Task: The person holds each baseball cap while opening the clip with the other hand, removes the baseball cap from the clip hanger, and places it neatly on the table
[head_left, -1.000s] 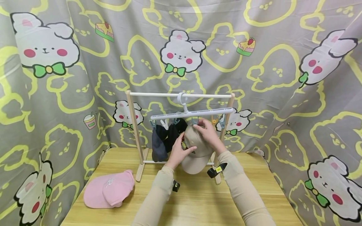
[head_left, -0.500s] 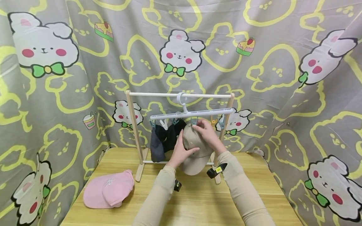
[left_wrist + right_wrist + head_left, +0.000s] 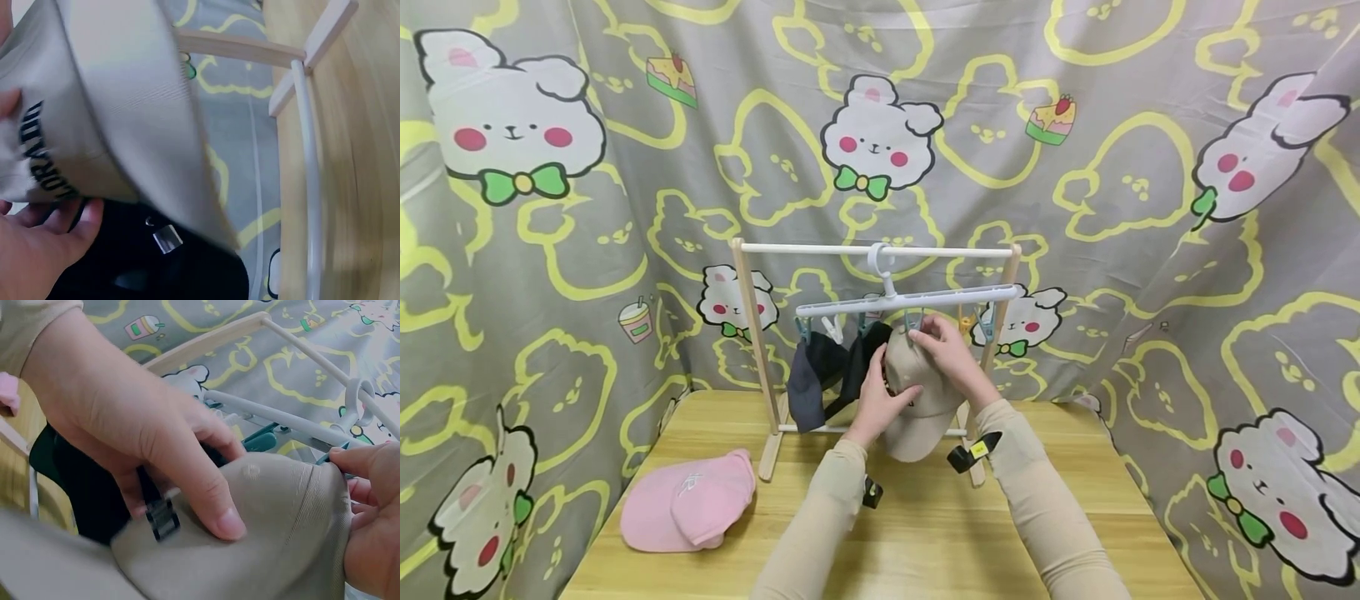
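A beige cap (image 3: 917,435) with dark lettering on its front hangs brim down below a white clip hanger (image 3: 955,295). My left hand (image 3: 876,402) grips its left side, thumb across the crown and the other fingers behind. At the cap's top edge, my right hand (image 3: 953,360) pinches a teal clip (image 3: 324,457). A buckled dark strap (image 3: 161,519) shows beside the left thumb in the right wrist view. Just left of the beige cap hang a dark grey-and-black cap (image 3: 807,387) and more black fabric, partly covered by the left hand.
The hanger hooks over the white top bar (image 3: 812,249) of a wooden rack (image 3: 752,333) on the wooden table (image 3: 917,533). A pink cap (image 3: 662,508) lies at the table's left. Orange (image 3: 967,321) and blue clips (image 3: 987,323) hang at the hanger's right end. Patterned curtains surround the table.
The dark grey-and-black cap has swung a little left, away from the beige cap. My left hand has shifted slightly along the beige cap; my right hand stays at the clip.
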Tool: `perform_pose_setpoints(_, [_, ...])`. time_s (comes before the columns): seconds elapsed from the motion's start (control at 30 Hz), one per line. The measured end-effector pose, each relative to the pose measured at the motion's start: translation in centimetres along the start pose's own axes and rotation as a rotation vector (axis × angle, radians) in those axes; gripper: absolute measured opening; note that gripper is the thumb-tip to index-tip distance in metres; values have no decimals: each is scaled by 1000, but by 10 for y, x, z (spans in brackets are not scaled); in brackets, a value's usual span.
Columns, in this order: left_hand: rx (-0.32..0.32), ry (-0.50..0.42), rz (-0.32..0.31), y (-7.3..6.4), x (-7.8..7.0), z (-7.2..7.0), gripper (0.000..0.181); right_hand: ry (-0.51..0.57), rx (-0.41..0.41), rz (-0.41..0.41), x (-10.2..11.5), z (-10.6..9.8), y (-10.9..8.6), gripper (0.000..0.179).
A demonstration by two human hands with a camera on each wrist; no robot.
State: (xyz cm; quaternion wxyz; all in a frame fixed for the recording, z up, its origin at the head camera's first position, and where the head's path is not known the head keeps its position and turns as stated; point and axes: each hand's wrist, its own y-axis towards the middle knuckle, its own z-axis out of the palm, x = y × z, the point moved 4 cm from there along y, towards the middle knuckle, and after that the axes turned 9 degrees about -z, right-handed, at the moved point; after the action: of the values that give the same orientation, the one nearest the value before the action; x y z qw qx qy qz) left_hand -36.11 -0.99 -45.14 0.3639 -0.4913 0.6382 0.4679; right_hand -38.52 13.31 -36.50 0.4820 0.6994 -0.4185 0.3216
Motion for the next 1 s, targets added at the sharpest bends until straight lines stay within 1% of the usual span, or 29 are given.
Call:
perform_pose_setpoints(0.13, [-18,-29,40,1,0,1,90,-2,-7,13,0,0,1,27])
perform_pose_setpoints(0.37, [-33,-26,58,0,1,-1,86,9,1,14,0,1,4,28])
perform_pose_setpoints(0.53, [-64,-41,81,-1,0,-1,78,29,8,39,0,1,4,26])
perform_pose_setpoints(0.7, [-101,-35,99,-2,-2,-2,74,45,17,51,4,1,3,24])
perform_pose_setpoints(0.87, [-104,-20,101,-3,-3,-2,71,48,5,45,4,1,1,24])
perform_pose_setpoints(1.0, [-120,-3,108,-4,-4,-2,68,33,-10,37,2,1,0,24])
